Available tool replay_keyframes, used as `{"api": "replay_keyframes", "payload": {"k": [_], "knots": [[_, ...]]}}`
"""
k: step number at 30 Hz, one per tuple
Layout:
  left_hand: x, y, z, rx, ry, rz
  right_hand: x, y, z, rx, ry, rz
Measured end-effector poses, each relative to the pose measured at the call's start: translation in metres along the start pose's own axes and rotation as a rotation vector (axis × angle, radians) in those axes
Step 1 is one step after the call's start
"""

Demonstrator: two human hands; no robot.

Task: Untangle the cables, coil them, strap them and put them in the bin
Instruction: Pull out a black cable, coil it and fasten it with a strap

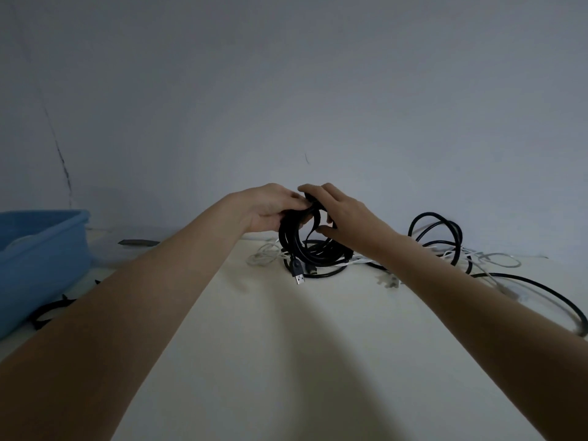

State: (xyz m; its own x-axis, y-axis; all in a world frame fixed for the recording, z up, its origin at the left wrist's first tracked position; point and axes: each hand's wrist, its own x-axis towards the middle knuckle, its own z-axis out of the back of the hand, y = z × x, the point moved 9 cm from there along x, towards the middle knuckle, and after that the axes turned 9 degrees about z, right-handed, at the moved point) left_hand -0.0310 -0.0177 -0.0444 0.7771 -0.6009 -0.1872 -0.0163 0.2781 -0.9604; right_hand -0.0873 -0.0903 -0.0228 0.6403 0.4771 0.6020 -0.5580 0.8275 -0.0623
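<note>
Frame ctr: our left hand (270, 206) grips the black coil (300, 240); right hand (342, 214) pinches its strap (315, 222). Risk: loops spring loose w/ slack grip, snagging the loose cables (445, 249) at right.

Pale table (286, 361) (dim) before cracked wall (318, 90)

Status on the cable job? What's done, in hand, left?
Done: something pale lies in the blue bin, too unclear to call a cable. In hand: left hand and right hand both grip a black coil, USB plug dangling, not yet visibly strapped. Left: loose black cable and white cables lie tangled on the table.
</note>
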Motion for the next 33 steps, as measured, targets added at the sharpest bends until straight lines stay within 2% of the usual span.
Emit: {"api": "replay_keyframes", "payload": {"k": [6,12,22,25,30,33], "knots": [[-0.007,-0.003,-0.002,-0.013,0.083,-0.045,0.000,0.009,0.014,-0.050,-0.201,0.092],[-0.006,0.000,-0.009,0.001,0.151,-0.058,-0.004,0.007,0.013,0.042,-0.191,0.082],[0.005,0.012,-0.003,-0.014,0.094,-0.010,-0.007,0.006,0.002,0.035,-0.169,0.031],[0.006,0.014,-0.003,-0.014,0.053,0.003,-0.003,0.000,-0.001,0.087,-0.142,-0.050],[0.012,0.022,0.000,-0.116,-0.026,0.004,-0.007,-0.008,0.008,0.184,-0.248,-0.117],[0.015,0.025,0.002,-0.114,-0.047,-0.017,-0.009,-0.018,0.010,0.316,-0.243,-0.223]]}}
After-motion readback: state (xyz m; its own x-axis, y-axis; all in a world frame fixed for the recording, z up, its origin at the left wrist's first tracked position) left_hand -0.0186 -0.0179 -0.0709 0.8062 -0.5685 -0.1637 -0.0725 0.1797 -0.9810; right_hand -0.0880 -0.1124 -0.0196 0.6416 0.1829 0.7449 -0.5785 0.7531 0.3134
